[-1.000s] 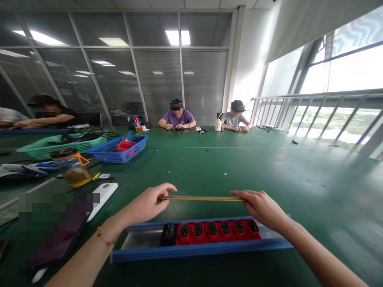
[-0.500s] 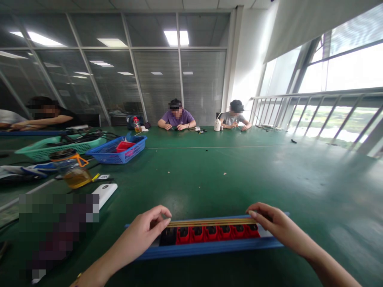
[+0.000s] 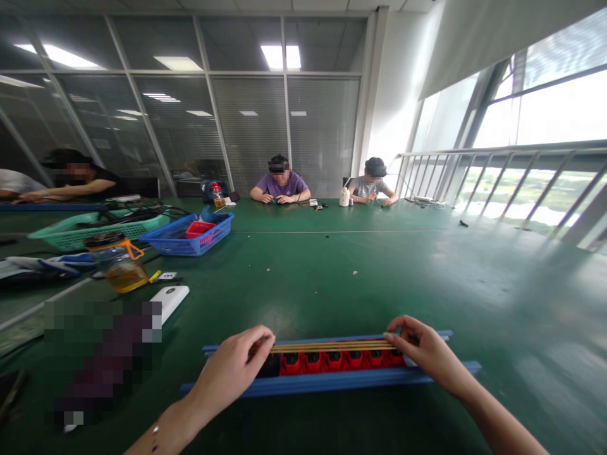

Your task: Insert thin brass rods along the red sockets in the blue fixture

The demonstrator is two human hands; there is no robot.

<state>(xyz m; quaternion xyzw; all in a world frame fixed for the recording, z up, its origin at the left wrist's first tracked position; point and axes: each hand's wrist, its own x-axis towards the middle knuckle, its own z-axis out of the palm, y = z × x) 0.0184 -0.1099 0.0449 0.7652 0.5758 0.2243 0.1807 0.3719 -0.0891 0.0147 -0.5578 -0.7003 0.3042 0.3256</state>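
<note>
My left hand has thumb and fingertips pinched at the left end of a few thin yellowish strips. At their right end, the fingers of my right hand close on the same strips. The strips stretch side by side between my hands, along the far side of a long blue-railed holder. Several red blocks with black centres sit in a row between the blue rails. A black block at the left end of the row is partly hidden by my left hand.
A blue basket with a red container, a green basket with dark cables, a jar of amber liquid and a white power bank stand to the left on the green table. Co-workers sit across the table and at far left.
My right hand has shifted slightly left and up in the view, and my left hand slightly right. The fingers of my left hand are now closer together. The blue rails show more fully.
</note>
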